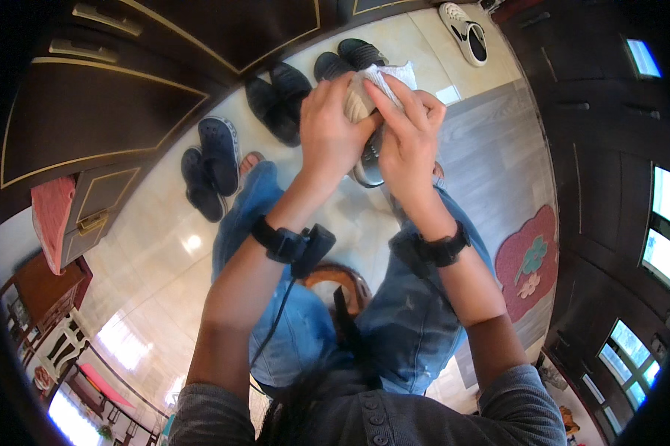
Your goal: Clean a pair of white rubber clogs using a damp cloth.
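My left hand (332, 125) grips a sneaker (370, 164) held up in front of my knees. The sneaker has a pale sole and a dark part with laces or eyelets; much of it is hidden by my hands. In my right hand (410, 131) is a white cloth (400, 73), bunched under the fingers and pressed against the pale end of the shoe. Both hands are close together, nearly touching. A similar black-and-white sneaker (464, 34) stands on the floor tiles at the far right.
Black slippers (279, 103), black slides (360, 53) and navy clogs (219, 153) line the dark cabinet (106, 111) on the left. A red floral mat (527, 267) lies at right on grey flooring (491, 145), beside a dark door (602, 212). Between my legs shows a wooden stool edge (357, 279).
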A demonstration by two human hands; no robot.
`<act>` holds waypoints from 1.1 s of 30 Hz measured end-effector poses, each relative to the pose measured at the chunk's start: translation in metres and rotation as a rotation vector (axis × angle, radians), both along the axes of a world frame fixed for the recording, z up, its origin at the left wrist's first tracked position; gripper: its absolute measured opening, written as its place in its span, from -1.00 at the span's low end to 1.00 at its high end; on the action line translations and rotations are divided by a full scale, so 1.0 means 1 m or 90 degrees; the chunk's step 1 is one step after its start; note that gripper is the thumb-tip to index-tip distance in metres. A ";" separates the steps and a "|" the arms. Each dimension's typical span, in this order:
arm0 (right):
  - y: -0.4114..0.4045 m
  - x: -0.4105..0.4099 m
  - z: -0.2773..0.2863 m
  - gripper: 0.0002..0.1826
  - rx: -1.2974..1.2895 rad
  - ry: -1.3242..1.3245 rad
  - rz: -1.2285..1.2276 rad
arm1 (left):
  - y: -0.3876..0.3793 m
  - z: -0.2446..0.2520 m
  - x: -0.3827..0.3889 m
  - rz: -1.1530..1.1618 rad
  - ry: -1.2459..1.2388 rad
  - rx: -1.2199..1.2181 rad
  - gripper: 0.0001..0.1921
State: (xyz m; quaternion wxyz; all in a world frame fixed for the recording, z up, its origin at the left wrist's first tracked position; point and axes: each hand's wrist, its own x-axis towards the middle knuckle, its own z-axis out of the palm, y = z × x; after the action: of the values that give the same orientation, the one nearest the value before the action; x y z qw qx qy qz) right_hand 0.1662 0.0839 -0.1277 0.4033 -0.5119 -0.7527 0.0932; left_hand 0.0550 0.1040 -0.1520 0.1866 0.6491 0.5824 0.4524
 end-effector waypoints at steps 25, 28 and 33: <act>0.043 0.096 -0.022 -0.52 -0.221 0.411 -0.208 | -0.004 0.009 -0.032 -0.197 0.274 -0.113 0.16; 0.044 0.095 -0.018 -0.48 -0.259 0.449 -0.207 | 0.001 0.012 -0.029 -0.177 0.248 -0.096 0.00; 0.048 0.105 -0.023 -0.49 -0.330 0.602 -0.065 | 0.000 0.010 -0.031 -0.156 0.282 -0.088 -0.24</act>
State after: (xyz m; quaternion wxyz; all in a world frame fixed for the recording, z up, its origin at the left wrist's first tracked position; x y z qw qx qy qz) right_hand 0.2711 0.1316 -0.1506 0.5625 -0.5326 -0.4160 0.4763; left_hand 0.0240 0.1038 -0.1420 0.1521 0.7839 0.5553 0.2324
